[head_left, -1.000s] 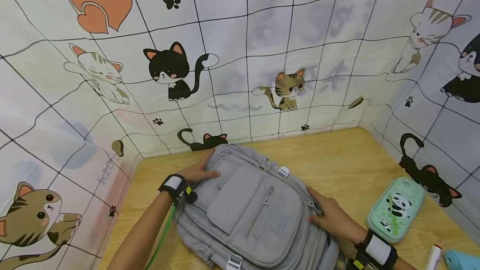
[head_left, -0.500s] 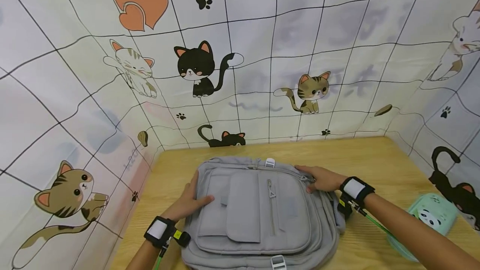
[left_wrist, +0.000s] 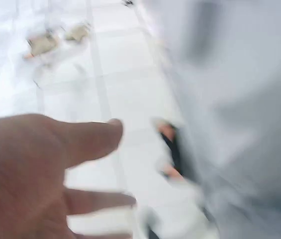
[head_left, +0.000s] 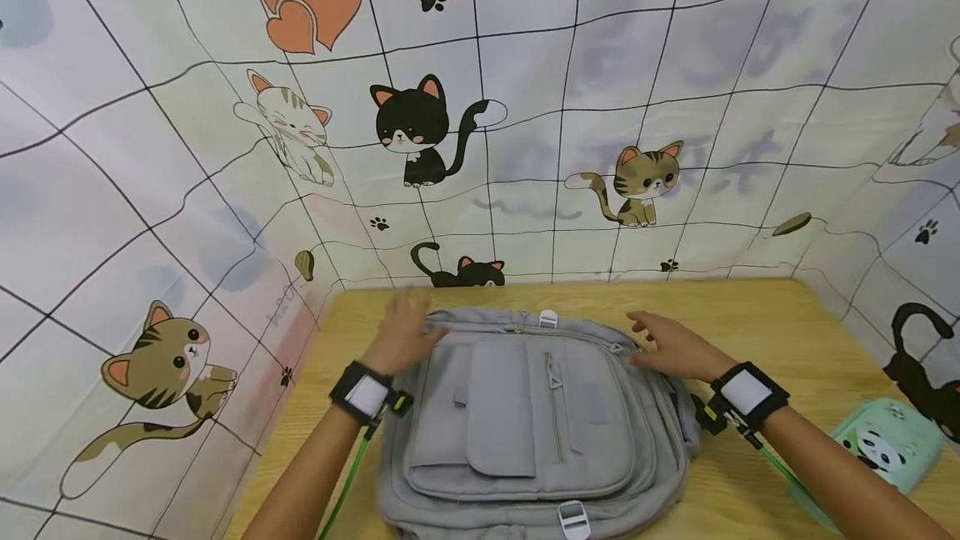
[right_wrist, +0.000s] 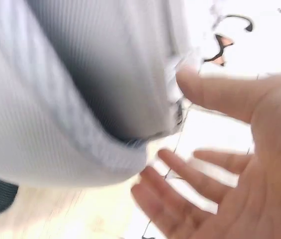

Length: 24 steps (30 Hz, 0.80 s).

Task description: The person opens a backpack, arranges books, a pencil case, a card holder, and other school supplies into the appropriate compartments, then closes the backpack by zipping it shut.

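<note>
A grey backpack [head_left: 502,415] lies on its back on the wooden table, its front pocket flap and zips facing up. My left hand [head_left: 401,333] is at the bag's upper left corner, fingers spread and blurred. In the left wrist view the left hand [left_wrist: 36,164] stands apart from the grey fabric with nothing in its fingers. At the bag's upper right edge, my right hand [head_left: 675,346] has its fingers loosely bent. The right wrist view shows the right hand [right_wrist: 230,149] near the bag's side, holding nothing; whether the thumb touches the fabric I cannot tell.
A mint green panda case [head_left: 888,444] lies at the table's right, partly behind the right forearm. Walls of cat-print cloth [head_left: 525,148] rise behind and on both sides of the wooden table [head_left: 735,307]. Green cords [head_left: 348,473] run along the forearms from the wrist cameras.
The backpack has turned from slanted to nearly straight on the table. Both hands have since let go of its edges; the left has moved up toward the far corner. The head view has shifted right-to-left.
</note>
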### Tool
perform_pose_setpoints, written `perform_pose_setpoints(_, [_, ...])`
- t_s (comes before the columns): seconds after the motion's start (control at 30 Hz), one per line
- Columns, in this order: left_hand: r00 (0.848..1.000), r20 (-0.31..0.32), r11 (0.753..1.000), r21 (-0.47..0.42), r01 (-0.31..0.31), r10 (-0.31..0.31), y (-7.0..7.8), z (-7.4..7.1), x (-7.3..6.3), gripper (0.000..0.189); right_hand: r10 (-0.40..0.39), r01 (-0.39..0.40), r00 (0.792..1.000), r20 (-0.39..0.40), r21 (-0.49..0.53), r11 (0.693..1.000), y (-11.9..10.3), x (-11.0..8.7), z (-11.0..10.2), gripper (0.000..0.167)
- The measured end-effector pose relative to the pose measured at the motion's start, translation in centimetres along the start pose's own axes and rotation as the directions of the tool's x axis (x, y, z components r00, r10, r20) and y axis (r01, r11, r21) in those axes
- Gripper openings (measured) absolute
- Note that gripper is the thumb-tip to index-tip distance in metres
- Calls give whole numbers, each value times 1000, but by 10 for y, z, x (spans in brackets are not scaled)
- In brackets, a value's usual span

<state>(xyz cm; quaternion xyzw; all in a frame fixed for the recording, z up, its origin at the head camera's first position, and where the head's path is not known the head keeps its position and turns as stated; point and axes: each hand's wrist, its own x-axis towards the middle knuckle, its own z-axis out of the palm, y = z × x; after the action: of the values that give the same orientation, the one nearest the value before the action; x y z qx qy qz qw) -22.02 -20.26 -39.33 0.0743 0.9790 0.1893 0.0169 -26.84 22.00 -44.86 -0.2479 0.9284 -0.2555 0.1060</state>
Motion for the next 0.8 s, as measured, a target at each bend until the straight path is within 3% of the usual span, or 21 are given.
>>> perform_pose_setpoints(0.07, [991,-9,990,40,-134,135,40,0,34,54,64,-68,996,-62,-63,996,-3,-10,-5,65])
perform_pose_setpoints(0.13, [959,51,959,48,-280,278,80,11,65,44,115,-124,989,-92,-98,988,-7,-18,-8,58])
perform_pose_setpoints(0.23, [872,172,879,60,-473,458,133,47,101,35,186,-196,979,-85,-117,974,-12,-26,-5,47])
perform_pose_setpoints(0.3, [821,235,835,59,-547,521,162,75,116,33,227,-236,970,-90,-107,966,-13,-30,-1,38])
perform_pose_setpoints(0.37, [790,286,814,53,-578,542,182,100,125,32,251,-262,962,-108,-94,961,-13,-34,5,30])
perform_pose_setpoints(0.47, [783,310,803,89,-589,540,194,132,131,24,250,-263,954,-167,-64,963,-12,-39,12,23])
perform_pose_setpoints(0.57, [803,269,803,143,-579,532,195,151,132,12,230,-243,948,-219,-33,970,-14,-43,16,19])
perform_pose_setpoints(0.63, [811,225,799,165,-578,540,194,156,132,7,221,-234,945,-242,-24,972,-16,-45,18,19])
perform_pose_setpoints(0.7, [802,200,787,165,-594,563,195,157,134,6,216,-227,943,-254,-15,974,-17,-46,18,18])
perform_pose_setpoints(0.8, [769,236,753,174,-635,594,199,159,136,15,228,-234,939,-256,4,972,-13,-45,17,15])
